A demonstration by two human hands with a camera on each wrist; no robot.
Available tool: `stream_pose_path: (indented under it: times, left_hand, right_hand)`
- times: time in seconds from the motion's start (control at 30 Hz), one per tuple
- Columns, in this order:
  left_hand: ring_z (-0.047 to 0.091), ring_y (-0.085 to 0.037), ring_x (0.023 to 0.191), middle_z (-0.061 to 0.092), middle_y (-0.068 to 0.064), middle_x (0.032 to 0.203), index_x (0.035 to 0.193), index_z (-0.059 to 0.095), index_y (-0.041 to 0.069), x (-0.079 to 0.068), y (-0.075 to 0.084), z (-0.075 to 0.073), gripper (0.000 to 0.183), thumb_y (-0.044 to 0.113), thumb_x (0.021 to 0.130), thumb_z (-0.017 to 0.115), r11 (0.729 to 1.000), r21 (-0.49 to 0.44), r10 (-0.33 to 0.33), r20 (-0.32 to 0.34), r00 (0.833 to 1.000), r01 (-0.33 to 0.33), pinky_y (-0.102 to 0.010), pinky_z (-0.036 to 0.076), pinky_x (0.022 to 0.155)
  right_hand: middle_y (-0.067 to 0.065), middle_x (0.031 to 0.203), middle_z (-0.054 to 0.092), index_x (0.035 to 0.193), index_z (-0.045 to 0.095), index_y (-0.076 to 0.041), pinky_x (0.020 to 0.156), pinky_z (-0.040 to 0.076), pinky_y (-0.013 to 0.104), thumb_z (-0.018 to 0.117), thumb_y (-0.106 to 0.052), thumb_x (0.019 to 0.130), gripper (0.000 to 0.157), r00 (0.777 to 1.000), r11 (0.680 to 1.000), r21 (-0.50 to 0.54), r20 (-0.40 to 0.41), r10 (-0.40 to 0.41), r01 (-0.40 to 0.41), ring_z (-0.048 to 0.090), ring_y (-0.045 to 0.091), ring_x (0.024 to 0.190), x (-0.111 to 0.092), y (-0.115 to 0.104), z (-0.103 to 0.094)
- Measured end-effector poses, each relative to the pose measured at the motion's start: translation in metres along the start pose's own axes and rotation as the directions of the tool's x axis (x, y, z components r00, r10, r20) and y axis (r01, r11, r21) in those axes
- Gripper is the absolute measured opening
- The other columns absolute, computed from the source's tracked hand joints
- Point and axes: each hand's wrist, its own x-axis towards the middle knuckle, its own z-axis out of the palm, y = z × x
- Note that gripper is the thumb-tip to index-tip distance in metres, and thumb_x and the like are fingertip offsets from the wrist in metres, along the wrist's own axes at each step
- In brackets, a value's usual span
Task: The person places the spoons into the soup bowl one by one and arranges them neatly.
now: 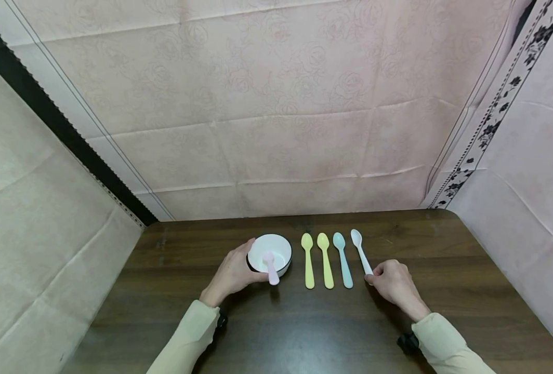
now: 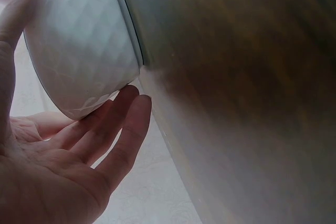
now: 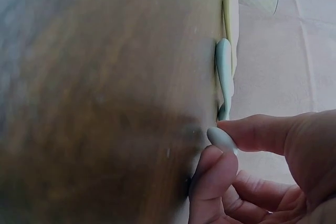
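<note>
Most left fingertips hidden behind the white bowl (image 1: 282, 253) in the head view; inside, pink spoon (image 1: 272, 270), handle over the rim beside the thumb. Left hand (image 1: 236, 267) curved wide, gripping that bowl. Right hand (image 1: 394, 280) nearly closed, thumb and forefinger pinching white spoon (image 1: 361, 253) by its handle; left of them, blue spoon (image 1: 343, 261), then two yellow spoons (image 1: 326, 261).

No text, label, brand, number or sign can be read in any of the three views.
</note>
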Motion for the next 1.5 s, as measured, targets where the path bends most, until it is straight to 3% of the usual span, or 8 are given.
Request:
stream_pose_path:
  times: [0.27,1.2,1.5]
  left_hand:
    - [0.059,-0.044,0.146,0.055,-0.024,0.164,0.162,0.047,-0.003,0.000,0.000,0.000,0.112,0.045,0.076,0.100,1.000,-0.002,0.009,-0.002,1.000,-0.009,-0.059,0.050,0.119]
    - [0.059,-0.044,0.146,0.055,-0.023,0.164,0.162,0.047,-0.002,0.000,0.003,-0.002,0.111,0.045,0.076,0.099,1.000,-0.007,0.004,-0.003,1.000,-0.004,-0.059,0.050,0.118]
    - [0.059,-0.044,0.146,0.055,-0.024,0.164,0.162,0.047,-0.002,-0.001,0.000,0.000,0.112,0.047,0.076,0.099,1.000,0.002,0.011,-0.004,1.000,-0.011,-0.059,0.050,0.119]
  right_hand:
    - [0.005,0.077,0.066,0.088,0.078,-0.002,0.059,0.043,0.032,0.078,-0.020,0.098,0.021,1.000,1.000,0.021,-0.001,0.011,-0.011,0.057,0.021,0.071,-0.001,0.001,-0.003]
    - [0.002,0.072,0.062,0.087,0.077,-0.005,0.059,0.040,0.033,0.078,-0.022,0.097,0.020,1.000,0.999,0.045,-0.008,0.028,-0.027,0.054,0.020,0.070,-0.010,-0.002,-0.007]
    - [0.003,0.075,0.066,0.086,0.078,-0.006,0.061,0.041,0.033,0.078,-0.022,0.097,0.020,1.000,0.999,0.037,-0.019,0.015,-0.015,0.055,0.020,0.072,-0.015,-0.005,-0.007]
